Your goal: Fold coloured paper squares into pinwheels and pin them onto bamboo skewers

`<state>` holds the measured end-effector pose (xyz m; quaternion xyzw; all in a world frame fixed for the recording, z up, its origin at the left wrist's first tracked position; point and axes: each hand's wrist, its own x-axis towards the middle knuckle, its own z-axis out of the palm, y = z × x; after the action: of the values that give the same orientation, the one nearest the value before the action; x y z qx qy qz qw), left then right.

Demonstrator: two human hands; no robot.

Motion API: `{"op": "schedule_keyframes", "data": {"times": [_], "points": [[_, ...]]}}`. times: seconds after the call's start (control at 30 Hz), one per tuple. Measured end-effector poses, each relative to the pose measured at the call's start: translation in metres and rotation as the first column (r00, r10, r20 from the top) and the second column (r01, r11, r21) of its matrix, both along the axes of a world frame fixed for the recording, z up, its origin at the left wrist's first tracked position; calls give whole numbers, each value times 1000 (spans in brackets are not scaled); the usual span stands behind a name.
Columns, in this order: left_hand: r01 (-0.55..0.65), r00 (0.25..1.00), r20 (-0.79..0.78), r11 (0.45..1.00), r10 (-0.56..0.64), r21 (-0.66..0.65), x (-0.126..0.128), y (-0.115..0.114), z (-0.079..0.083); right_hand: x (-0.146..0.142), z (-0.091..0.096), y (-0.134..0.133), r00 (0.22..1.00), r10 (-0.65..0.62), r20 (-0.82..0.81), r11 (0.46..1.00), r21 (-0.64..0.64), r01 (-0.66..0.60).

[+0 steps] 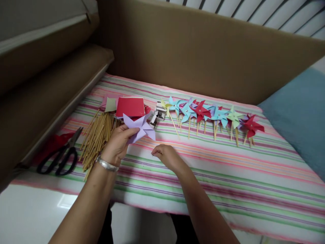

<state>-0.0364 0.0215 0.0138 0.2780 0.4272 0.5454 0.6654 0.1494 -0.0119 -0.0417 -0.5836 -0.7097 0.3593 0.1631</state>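
Observation:
A lilac paper pinwheel, folded with no stick showing, is pinched between the thumb and fingers of my left hand. My right hand hovers over the striped cloth, its thumb and forefinger pressed together on a tiny dark item that looks like a pin but is too small to name surely. Behind the left hand lies a stack of red paper squares. A small open box, white with dark contents, stands just beyond the pinwheel.
Several thin wooden sticks lie heaped on the left, near black-handled scissors. Finished pinwheels on sticks form a row at the back right. A brown panel rises behind the cloth. A pale green paper square lies by the stack.

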Motion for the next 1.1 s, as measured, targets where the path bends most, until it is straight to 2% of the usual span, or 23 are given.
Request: {"op": "schedule_keyframes", "data": {"times": [0.13, 0.3, 0.5, 0.67, 0.73, 0.83, 0.9, 0.97, 1.03, 1.1], "points": [[-7, 1000, -19, 1000, 7, -15, -3, -2, -1, 0, -3, 2, 1000, 22, 20, 1000, -20, -22], [40, 999, -20, 999, -39, 22, -7, -4, -6, 2, -6, 1, 999, 46, 28, 999, 0, -46], [11, 999, -51, 1000, -12, -9, -7, -4, -8, -8, 0, -6, 985, 102, 140, 993, 45, -109], [-13, 995, -99, 999, 9, -41, 0, -4, -10, -13, 5, -12, 978, 91, 185, 992, 68, -105], [-23, 994, -112, 999, 19, -34, 3, -5, -9, -9, 9, -13, 991, 74, 113, 995, 65, -81], [-34, 993, -115, 999, 31, -26, 8, -6, -9, 0, 23, -13, 991, -33, -129, 998, 54, 40], [-28, 994, -102, 999, 25, -22, 13, -8, -10, 5, 34, -13, 934, -131, -333, 985, 66, 162], [-10, 996, -86, 1000, 10, -7, 18, -9, -12, 5, 43, -13, 859, -177, -480, 951, 141, 275], [11, 997, -80, 1000, -10, 17, 26, -11, -15, 3, 48, -15, 836, -181, -518, 905, 245, 348], [29, 996, -88, 999, -26, 28, 35, -13, -18, 1, 51, -16, 850, -191, -490, 874, 309, 375]]}}
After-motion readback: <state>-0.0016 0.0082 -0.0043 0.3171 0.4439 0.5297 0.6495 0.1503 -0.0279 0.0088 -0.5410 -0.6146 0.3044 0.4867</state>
